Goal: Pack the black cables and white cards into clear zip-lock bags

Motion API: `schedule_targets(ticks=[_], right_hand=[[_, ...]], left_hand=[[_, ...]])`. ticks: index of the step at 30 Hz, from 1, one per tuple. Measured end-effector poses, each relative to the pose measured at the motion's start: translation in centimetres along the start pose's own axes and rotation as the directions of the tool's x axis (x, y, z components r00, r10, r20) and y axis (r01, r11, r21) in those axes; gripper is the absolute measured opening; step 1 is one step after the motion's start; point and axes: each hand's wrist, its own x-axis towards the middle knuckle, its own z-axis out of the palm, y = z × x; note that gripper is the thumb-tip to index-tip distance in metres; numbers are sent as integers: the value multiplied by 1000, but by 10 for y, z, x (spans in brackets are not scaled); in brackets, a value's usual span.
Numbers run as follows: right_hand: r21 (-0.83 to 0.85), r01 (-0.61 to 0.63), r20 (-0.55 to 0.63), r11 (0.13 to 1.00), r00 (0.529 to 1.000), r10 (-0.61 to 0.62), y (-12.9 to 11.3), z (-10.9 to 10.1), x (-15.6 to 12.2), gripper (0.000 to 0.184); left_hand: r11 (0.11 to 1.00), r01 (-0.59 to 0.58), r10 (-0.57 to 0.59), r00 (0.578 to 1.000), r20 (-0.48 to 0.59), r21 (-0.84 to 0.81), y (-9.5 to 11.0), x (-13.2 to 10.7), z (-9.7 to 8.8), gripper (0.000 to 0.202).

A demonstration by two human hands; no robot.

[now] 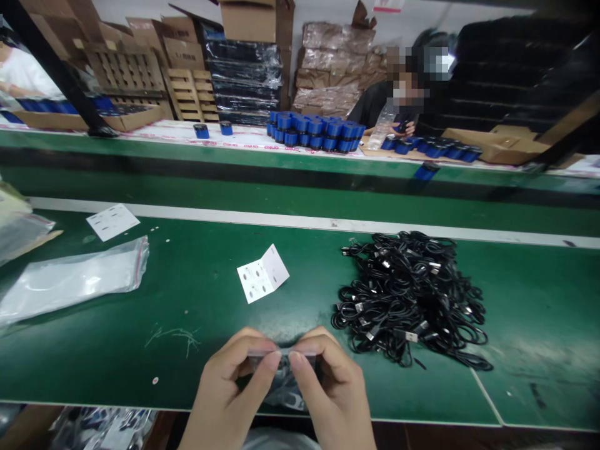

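Low in the middle of the view, my left hand [241, 375] and my right hand [323, 381] pinch the top edge of a small clear plastic bag [285, 394] between thumbs and fingers. The thumbs sit side by side at the bag's mouth. Something dark shows through the plastic, but I cannot make out what it is. Beyond my hands lies a folded white leaflet [263, 275], half standing up on the green table. To the right of my right hand is a heap of black USB cables [412, 294], bundled into coils.
On the left lie a stack of clear zip bags [79, 278] and a flat white leaflet [112, 222]. Several blue cylinders [314, 132] stand on the raised shelf [164, 142] behind. A co-worker [398, 94] sits beyond it. Filled packets [103, 428] lie below the table's front edge.
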Motion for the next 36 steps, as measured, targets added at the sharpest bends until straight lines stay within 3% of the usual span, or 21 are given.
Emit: schedule_targets(ticks=[7, 11, 16, 21, 23, 28, 33, 36], right_hand=[[21, 24, -10, 999, 1000, -24, 2, 2, -3, 17], [21, -5, 0, 1000, 1000, 5, 4, 3, -4, 21], [19, -64, 41, 998, 997, 63, 5, 5, -2, 19], [-60, 15, 41, 998, 999, -13, 5, 3, -3, 19], [-72, 34, 75, 997, 997, -29, 4, -1, 0, 19], [-132, -30, 246, 991, 967, 62, -1, -15, 9, 28], [-178, 111, 351, 978, 935, -42, -4, -15, 11, 23], [-167, 153, 414, 974, 907, -71, -6, -22, 4, 18]], left_hand=[[994, 88, -86, 996, 34, -60, -2, -2, 1, 23], [995, 85, -84, 996, 21, -59, -6, -2, 0, 26], [997, 76, -74, 994, 82, -25, -12, -1, -1, 25], [998, 24, -27, 998, 52, 50, -10, -2, 0, 26], [998, 30, -33, 998, 45, 51, -7, -2, 0, 26], [994, 111, -112, 993, 24, 11, -4, -1, -6, 26], [995, 94, -94, 996, -4, 33, -15, -1, -13, 27], [992, 116, -118, 992, 42, 47, -18, -7, -31, 32]])
